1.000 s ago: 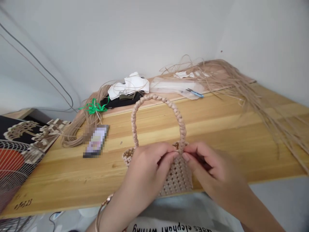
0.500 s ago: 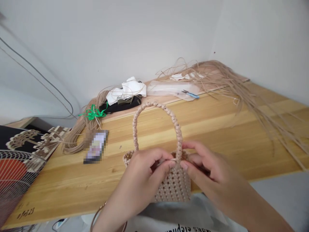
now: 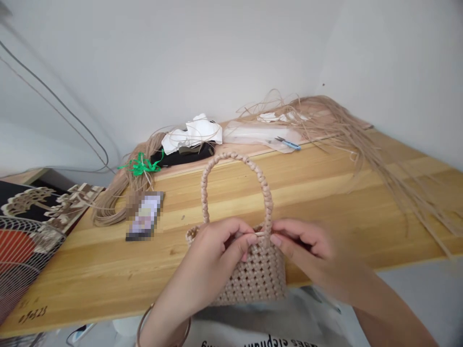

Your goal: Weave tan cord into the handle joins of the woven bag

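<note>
Soft, fairly bright indoor light, faint cable shadows on pale wall point(image 3: 231, 58), right hand point(image 3: 307, 246) motion-blurred, wide-angle edge distortion

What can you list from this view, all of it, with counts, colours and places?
Woven basket: one, beige, front table edge
Basket handle: one, beige, arched above basket
Wooden table: one, yellowish, beneath basket
Cord bundle: one, tan, table's left
Tie: green, on bundle; count unclear
Phone-like object: one, pixelated, beside bundle
Crumpled sheets: white, back; count unclear
Pouch: one, black, under sheets
Plastic packaging: clear, back
Thread snips: one, blue, on packaging
Loose strands: many, tan, back right
Wire guard: one, pale, far left
Printed cloth: one, pale, below table
Bracelet: one, copper-coloured, left wrist
Left hand, right hand: two, bare, at handle base
</note>
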Action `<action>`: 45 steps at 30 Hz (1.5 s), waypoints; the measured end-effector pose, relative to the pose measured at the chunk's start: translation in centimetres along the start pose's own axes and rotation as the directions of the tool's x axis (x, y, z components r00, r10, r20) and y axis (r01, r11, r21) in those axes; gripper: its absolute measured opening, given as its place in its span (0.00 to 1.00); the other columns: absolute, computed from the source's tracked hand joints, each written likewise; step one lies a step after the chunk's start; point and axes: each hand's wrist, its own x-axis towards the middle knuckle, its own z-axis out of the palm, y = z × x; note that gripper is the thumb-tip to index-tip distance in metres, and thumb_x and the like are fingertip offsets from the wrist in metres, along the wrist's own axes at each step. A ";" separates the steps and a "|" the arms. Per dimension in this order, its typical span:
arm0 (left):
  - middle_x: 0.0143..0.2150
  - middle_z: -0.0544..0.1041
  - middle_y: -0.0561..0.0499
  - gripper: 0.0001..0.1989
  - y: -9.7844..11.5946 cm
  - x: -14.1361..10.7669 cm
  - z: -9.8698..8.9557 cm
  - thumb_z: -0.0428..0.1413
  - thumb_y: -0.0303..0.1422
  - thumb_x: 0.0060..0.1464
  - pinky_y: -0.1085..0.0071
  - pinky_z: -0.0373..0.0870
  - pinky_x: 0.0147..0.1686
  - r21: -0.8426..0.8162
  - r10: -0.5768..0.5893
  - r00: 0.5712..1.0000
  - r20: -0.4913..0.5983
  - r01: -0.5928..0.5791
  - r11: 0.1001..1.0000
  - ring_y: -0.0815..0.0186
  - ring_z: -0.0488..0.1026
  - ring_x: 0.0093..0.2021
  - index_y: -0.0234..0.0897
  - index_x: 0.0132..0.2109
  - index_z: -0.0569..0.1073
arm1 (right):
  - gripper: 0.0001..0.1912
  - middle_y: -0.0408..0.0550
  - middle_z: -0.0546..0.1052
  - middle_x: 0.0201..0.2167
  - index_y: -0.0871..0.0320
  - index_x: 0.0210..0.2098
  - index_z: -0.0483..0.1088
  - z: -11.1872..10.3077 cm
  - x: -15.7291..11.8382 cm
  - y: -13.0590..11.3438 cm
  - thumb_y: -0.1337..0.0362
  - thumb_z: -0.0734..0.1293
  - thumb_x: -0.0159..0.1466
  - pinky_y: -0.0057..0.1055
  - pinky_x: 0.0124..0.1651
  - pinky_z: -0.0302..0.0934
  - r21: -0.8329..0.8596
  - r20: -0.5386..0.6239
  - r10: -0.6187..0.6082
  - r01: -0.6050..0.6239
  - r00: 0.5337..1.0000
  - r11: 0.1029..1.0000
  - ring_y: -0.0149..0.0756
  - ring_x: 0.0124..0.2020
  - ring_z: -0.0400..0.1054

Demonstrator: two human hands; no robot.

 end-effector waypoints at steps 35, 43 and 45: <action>0.34 0.78 0.51 0.11 -3.1 6.9 -1.0 0.50 0.25 0.56 0.70 0.66 0.37 0.257 -0.001 0.995 -0.099 0.026 0.966 0.65 0.73 0.35 0.39 0.38 0.77 | 0.10 0.39 0.70 0.27 0.61 0.34 0.68 -1.5 9.8 6.3 0.60 0.63 0.65 0.26 0.25 0.62 0.386 0.215 0.310 -0.372 0.926 0.844 0.25 0.22 0.64; 0.38 0.78 0.49 0.07 -3.3 7.1 -0.1 0.54 0.27 0.52 0.67 0.69 0.42 0.115 -0.121 0.978 -0.167 0.141 0.983 0.65 0.74 0.39 0.36 0.39 0.75 | 0.11 0.38 0.68 0.24 0.61 0.34 0.67 -1.3 9.6 6.7 0.58 0.63 0.65 0.26 0.24 0.59 0.413 0.193 0.312 -0.365 0.930 0.834 0.25 0.21 0.62; 0.37 0.77 0.49 0.06 -3.5 7.3 -0.1 0.55 0.26 0.50 0.68 0.70 0.41 0.072 -0.146 0.975 -0.166 0.160 0.984 0.65 0.74 0.38 0.36 0.38 0.74 | 0.13 0.37 0.66 0.23 0.60 0.33 0.67 -1.2 9.7 6.7 0.56 0.63 0.64 0.25 0.24 0.58 0.416 0.191 0.300 -0.354 0.935 0.838 0.25 0.20 0.60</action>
